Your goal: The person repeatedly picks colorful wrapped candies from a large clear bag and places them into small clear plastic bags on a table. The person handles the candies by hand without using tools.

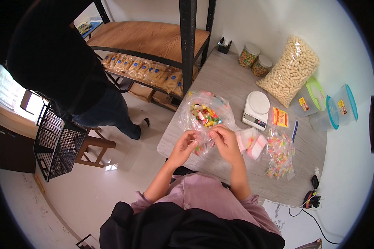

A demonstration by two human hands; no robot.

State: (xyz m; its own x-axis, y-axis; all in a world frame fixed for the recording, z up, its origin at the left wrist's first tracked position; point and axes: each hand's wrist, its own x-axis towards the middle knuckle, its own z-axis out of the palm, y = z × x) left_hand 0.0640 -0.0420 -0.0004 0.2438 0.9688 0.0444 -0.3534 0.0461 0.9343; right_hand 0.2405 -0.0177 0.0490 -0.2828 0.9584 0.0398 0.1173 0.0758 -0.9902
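Observation:
My left hand (pixel 185 146) and my right hand (pixel 225 141) pinch the top of a small clear plastic bag (pixel 202 143) between them, with a few colourful sweets low in it. Just beyond my hands lies a large clear bag of wrapped, multicoloured candies (pixel 205 113). A white digital scale (pixel 256 110) stands to the right of it. Nearer my right hand are small packets with pink and white contents (pixel 251 143) and a pile of small filled candy bags (pixel 280 152).
Two candy jars (pixel 249 56), a big bag of pale puffed snacks (pixel 291 70) and lidded plastic tubs (pixel 308 96) line the wall. A metal shelf (pixel 149 37) holds packed snacks. At left, another person (pixel 65 62) stands near a black plastic basket (pixel 59 143) on a brown stool (pixel 96 146).

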